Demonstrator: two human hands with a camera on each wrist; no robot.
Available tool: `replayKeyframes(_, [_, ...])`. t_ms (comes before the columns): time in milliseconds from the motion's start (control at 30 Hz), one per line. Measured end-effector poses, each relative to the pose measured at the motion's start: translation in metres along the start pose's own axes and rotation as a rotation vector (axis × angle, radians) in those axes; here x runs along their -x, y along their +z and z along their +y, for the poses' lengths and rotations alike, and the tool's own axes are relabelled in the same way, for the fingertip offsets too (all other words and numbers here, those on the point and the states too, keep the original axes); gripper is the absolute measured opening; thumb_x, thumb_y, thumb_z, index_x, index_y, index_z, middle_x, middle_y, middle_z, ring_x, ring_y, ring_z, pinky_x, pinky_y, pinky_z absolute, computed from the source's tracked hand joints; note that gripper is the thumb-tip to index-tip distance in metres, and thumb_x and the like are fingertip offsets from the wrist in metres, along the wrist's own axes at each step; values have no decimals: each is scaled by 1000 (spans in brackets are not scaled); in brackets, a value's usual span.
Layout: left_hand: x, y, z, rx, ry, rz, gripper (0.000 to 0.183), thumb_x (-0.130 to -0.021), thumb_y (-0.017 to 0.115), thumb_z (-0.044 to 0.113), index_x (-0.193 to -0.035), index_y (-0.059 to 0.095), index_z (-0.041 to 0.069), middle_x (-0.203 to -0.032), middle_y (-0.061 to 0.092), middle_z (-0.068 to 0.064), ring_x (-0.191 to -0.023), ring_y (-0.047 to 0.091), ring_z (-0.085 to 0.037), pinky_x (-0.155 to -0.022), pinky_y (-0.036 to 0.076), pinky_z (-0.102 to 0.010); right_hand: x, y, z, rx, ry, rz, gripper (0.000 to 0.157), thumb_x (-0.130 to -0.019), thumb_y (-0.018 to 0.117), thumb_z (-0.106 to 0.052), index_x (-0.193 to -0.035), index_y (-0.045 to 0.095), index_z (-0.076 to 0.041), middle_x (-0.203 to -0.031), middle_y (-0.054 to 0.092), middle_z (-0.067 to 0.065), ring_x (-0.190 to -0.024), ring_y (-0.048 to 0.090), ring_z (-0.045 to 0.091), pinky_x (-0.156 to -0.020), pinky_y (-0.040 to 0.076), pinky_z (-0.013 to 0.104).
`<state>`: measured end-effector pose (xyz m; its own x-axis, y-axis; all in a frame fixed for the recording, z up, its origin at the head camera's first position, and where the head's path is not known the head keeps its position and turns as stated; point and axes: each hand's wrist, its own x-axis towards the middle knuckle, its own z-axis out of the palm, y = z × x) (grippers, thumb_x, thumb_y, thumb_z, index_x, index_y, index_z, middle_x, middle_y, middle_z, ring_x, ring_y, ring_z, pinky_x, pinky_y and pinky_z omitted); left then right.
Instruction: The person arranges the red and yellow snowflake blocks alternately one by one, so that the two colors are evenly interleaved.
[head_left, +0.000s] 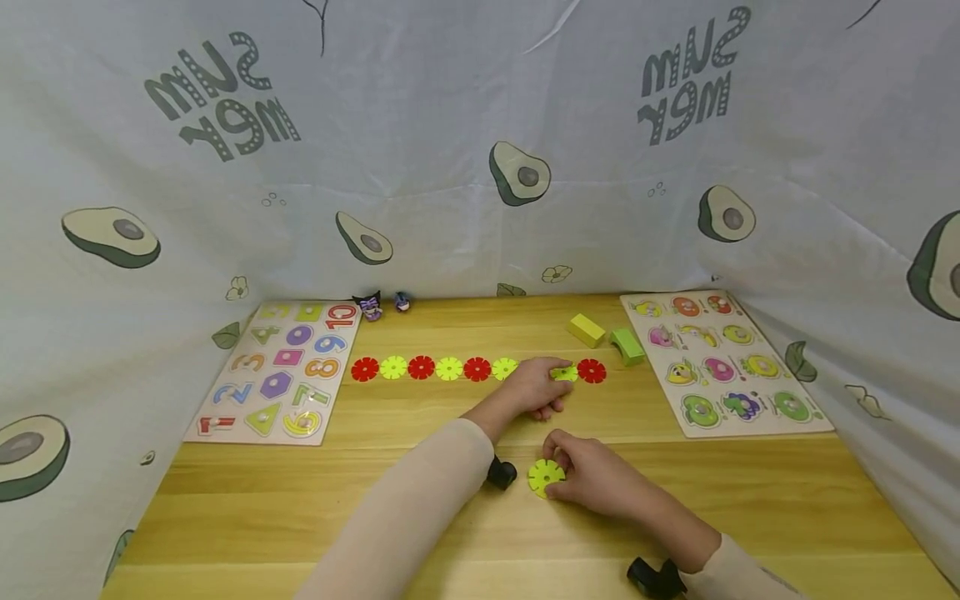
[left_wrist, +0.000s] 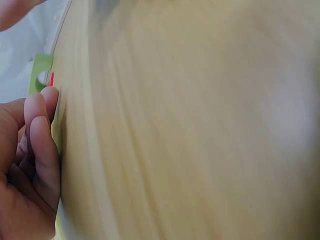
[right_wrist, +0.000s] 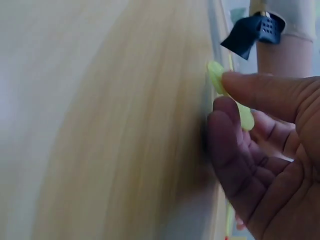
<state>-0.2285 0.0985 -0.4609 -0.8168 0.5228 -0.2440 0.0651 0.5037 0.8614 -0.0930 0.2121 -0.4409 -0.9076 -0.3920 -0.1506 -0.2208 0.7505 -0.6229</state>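
A row of red and yellow notched plastic discs, starting with a red disc (head_left: pixel 365 369), lies across the table. Near its right end my left hand (head_left: pixel 534 387) holds a yellow notched disc (head_left: pixel 565 372) by the edge, between finger and thumb, down at the table. Just right of that lies another red disc (head_left: pixel 592 371). The left hand covers part of the row. Closer to me, my right hand (head_left: pixel 596 477) pinches a second yellow notched disc (head_left: pixel 544 478) between thumb and fingers. The right wrist view shows this disc (right_wrist: pixel 245 116) tilted, almost edge-on.
A number-and-shape puzzle board (head_left: pixel 251 392) lies at left, a fruit puzzle board (head_left: pixel 731 392) at right. Beside the right board are a yellow block (head_left: pixel 586 330) and a green arch block (head_left: pixel 627 347). Two small purple figures, one (head_left: pixel 370 307) larger, stand at the back edge.
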Motion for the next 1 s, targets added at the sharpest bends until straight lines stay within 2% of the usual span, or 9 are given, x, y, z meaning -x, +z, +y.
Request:
replayKeyframes(200, [-10,13,9,-36,11,53,37,-93,58,27,-129,53,28,-56,62,-3,-37,54,-17,-36,47,-27,11,-14,19,-271,60,-12,27,-83,70,-17,-106,56,-15,-76,54,5,-59,60,16,-51,51,29])
replayKeyframes(300, [-14,19,13,-57,-16,85,36,-93,57,30,-128,53,30,-55,61,-1,-37,53,-17,-36,46,-27,15,-22,28,-369,130,32,29,-84,68,-14,-111,57,-12,-79,53,9,-62,62,20,-53,53,31])
replayKeyframes(467, [-20,28,17,-131,-40,107,39,-91,59,36,-129,53,32,-52,59,1,-36,51,-15,-36,46,-26,16,-41,47,-376,283,172,35,-85,67,-12,-117,55,-9,-85,52,11,-67,63,19,-58,54,30])
replayKeyframes(533, [-21,29,17,-165,-51,124,39,-90,59,37,-128,54,33,-51,58,2,-35,51,-15,-36,45,-26,14,-50,56,-380,317,231,39,-86,65,-10,-123,51,-7,-89,51,13,-70,64,19,-60,55,29])
replayKeyframes(733, [-23,30,16,-226,-78,169,37,-90,59,38,-127,54,36,-48,57,5,-34,51,-14,-35,43,-25,-4,-70,82,-504,394,394,47,-90,58,-4,-134,39,-2,-95,45,17,-76,66,21,-67,55,30])
replayKeyframes(867, [-24,32,16,-223,-89,172,38,-89,60,39,-126,55,37,-48,57,5,-34,51,-14,-36,44,-25,-14,-76,93,-501,447,447,47,-93,54,-6,-136,37,-1,-94,44,16,-74,66,17,-67,55,28])
replayKeyframes(1000, [-24,34,17,-222,-104,166,38,-89,60,40,-126,55,37,-48,57,5,-35,51,-13,-37,45,-25,-18,-77,98,-493,484,447,48,-94,52,-6,-138,35,3,-98,46,17,-76,66,15,-68,55,26])
